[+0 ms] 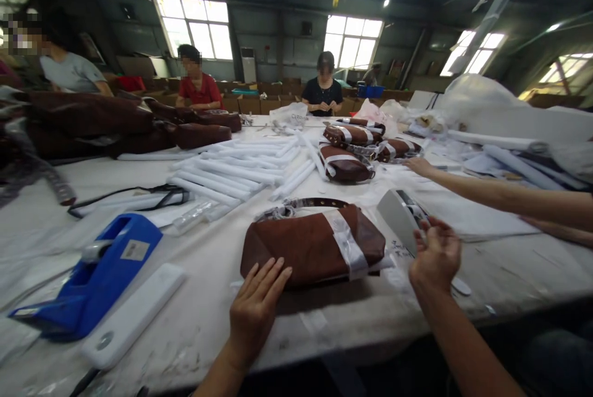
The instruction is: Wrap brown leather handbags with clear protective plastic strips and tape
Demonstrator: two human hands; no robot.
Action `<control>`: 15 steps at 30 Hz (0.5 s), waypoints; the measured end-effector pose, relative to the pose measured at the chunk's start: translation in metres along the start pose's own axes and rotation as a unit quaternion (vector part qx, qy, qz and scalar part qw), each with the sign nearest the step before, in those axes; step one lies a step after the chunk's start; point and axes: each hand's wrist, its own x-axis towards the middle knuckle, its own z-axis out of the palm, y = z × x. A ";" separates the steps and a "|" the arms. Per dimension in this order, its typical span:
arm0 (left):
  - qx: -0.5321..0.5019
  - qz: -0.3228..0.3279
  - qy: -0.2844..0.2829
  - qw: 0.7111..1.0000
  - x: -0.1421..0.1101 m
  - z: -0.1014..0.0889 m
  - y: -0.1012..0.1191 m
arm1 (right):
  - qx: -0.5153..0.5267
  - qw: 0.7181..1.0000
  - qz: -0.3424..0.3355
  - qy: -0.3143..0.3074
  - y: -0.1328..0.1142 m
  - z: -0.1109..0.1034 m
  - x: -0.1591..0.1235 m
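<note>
A brown leather bag (306,242) with a studded strap and a strip of clear wrapping round it lies on the white table (217,304) in front of me. My left hand (256,307) rests flat with fingers stretched out, its fingertips touching the bag's near edge. My right hand (435,255) hovers to the right of the bag, fingers loosely curled and apart, holding nothing, right beside a grey tape dispenser (401,218).
A blue tape dispenser (92,273) and a flat white block (132,313) lie at the left. White paper rolls (236,168) and more wrapped brown bags (352,150) fill the middle. A co-worker's arm (500,190) reaches in from the right. Three people work at the far side.
</note>
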 end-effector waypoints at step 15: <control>-0.019 0.070 0.011 0.997 -0.003 0.006 0.006 | -0.449 0.549 -0.064 -0.702 0.019 0.216 -0.034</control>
